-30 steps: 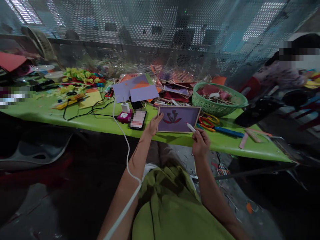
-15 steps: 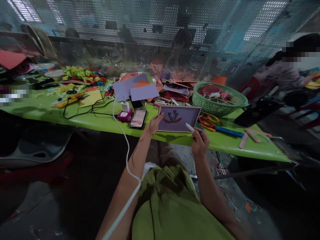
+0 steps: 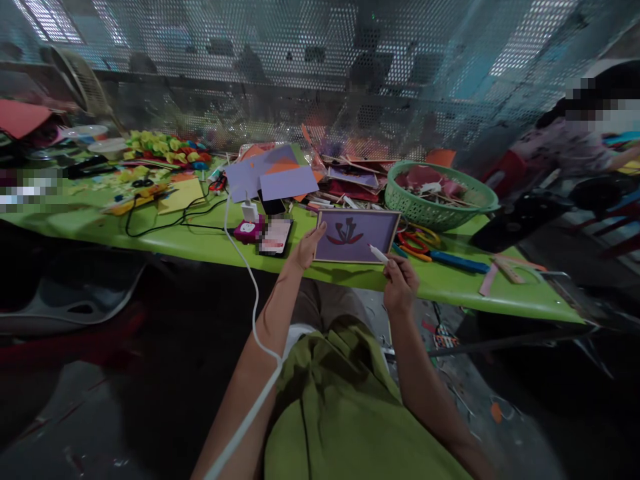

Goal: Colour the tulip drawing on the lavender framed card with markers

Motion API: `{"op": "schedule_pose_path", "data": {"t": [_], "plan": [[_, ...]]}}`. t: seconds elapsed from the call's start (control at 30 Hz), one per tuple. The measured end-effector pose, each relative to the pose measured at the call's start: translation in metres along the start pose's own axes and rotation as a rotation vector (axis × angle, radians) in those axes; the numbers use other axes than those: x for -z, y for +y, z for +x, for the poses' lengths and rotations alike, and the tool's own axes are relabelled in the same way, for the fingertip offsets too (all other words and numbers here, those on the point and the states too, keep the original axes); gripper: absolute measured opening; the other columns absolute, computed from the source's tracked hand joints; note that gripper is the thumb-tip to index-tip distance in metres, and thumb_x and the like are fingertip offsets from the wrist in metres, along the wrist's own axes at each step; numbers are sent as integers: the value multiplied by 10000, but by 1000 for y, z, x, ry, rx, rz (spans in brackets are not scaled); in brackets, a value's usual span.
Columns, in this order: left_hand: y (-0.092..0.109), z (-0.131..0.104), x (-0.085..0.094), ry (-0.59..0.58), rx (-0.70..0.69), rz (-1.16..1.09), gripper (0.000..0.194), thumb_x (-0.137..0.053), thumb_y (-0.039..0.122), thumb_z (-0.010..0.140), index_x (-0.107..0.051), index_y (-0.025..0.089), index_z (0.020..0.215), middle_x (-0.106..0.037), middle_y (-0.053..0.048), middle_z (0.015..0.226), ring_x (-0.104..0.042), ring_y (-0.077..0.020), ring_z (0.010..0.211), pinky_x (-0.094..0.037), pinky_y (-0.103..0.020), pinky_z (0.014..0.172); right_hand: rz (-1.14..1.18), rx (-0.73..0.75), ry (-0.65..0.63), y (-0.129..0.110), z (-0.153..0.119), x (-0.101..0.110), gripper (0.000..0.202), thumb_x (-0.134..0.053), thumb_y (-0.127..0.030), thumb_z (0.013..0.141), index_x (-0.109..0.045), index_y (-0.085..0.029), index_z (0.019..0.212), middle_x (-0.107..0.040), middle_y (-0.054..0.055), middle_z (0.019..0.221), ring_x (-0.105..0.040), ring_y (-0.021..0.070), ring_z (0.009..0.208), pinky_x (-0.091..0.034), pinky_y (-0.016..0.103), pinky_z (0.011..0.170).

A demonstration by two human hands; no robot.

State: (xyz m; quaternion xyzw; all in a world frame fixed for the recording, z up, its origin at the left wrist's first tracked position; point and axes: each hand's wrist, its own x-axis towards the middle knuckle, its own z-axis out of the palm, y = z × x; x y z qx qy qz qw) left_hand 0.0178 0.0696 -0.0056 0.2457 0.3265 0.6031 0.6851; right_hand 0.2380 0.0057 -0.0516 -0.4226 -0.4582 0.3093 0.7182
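Note:
My left hand (image 3: 310, 247) grips the left side of a purple picture panel (image 3: 370, 235) with a thin light wooden frame, tilted up toward me at the table's front edge. On the panel is a dark flower-like design (image 3: 345, 232) with red petals at its base. In my right hand (image 3: 401, 279) is a white marker (image 3: 379, 254), pinched between thumb and fingers. Its tip points up and left, close to the panel's lower right part; whether it touches the surface I cannot tell.
On the green table (image 3: 215, 248) lie a phone (image 3: 276, 237), a purple power socket (image 3: 247, 229), purple paper sheets (image 3: 289, 184), scissors (image 3: 415, 244) and a blue-handled tool (image 3: 459, 262). A green basket (image 3: 437, 210) stands behind the panel. A white cable (image 3: 256, 300) crosses my left arm. Another person (image 3: 565, 143) sits at right.
The panel has shifted very slightly to the left, and the marker tip with it by a few pixels. Both hands keep their hold.

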Motion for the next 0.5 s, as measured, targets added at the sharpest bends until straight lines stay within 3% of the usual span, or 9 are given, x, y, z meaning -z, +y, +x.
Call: {"op": "schedule_pose_path", "data": {"t": [0.17, 0.3, 0.43, 0.5], "plan": [[-2, 6, 5, -25, -36, 21, 386, -872, 301, 823, -805, 170, 1180, -809, -96, 1264, -559, -289, 1504, -366, -448, 1322, 17, -26, 23, -4, -1, -1, 367, -794, -581, 806, -777, -223, 883, -572, -48, 678, -464, 114, 652, -349, 269, 624], [-4, 8, 4, -20, -66, 23, 419, -846, 318, 843, -794, 155, 1225, -801, -106, 1288, -536, -288, 1523, -338, -422, 1338, 185, -60, 58, -10, 4, -3, 363, -898, -523, 696, -767, -224, 853, -582, -68, 662, -456, 88, 609, -353, 241, 594], [-4, 2, 2, -34, -46, -27, 566, -838, 409, 868, -729, 197, 1381, -798, -95, 1296, -602, -309, 1461, -393, -470, 1316, 347, -124, -4, -36, 10, 2, 477, -973, -554, 613, -665, -228, 775, -393, -128, 531, -305, 71, 490, -348, 216, 526], [-4, -1, 1, -30, -40, -76, 580, -816, 428, 893, -705, 215, 1421, -799, -88, 1294, -627, -322, 1433, -423, -500, 1296, 385, -137, -71, -63, 12, 13, 560, -923, -682, 667, -610, -223, 733, -283, -137, 518, -219, 72, 467, -326, 213, 489]]}}
